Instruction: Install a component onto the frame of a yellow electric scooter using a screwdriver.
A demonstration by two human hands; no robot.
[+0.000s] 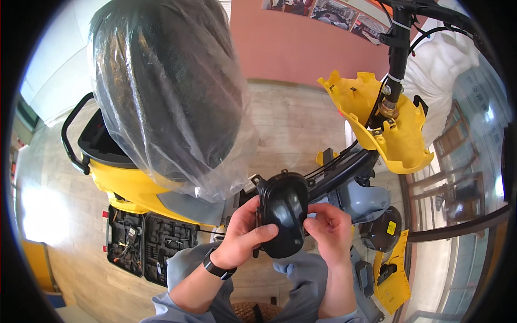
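A glossy black plastic housing (284, 218), rounded, with small screw tabs along its top edge, is held upright over my lap. My left hand (245, 234) grips its left side, the thumb lying across the front and the fingers behind. At its right edge my right hand (329, 229) is closed, thumb and fingertips pinching the rim; whether anything small sits between them is hidden. Just beyond the housing runs the black frame tube (344, 175) of a partly dismantled yellow scooter.
A plastic-wrapped seat (167, 91) rises over the yellow rear body (140, 188). An open tool case (153, 242) lies on the floor at left. At right, a yellow front cover (398, 134) surrounds the steering column; loose yellow panels (393, 280) and a dark round part (379, 229) lie below.
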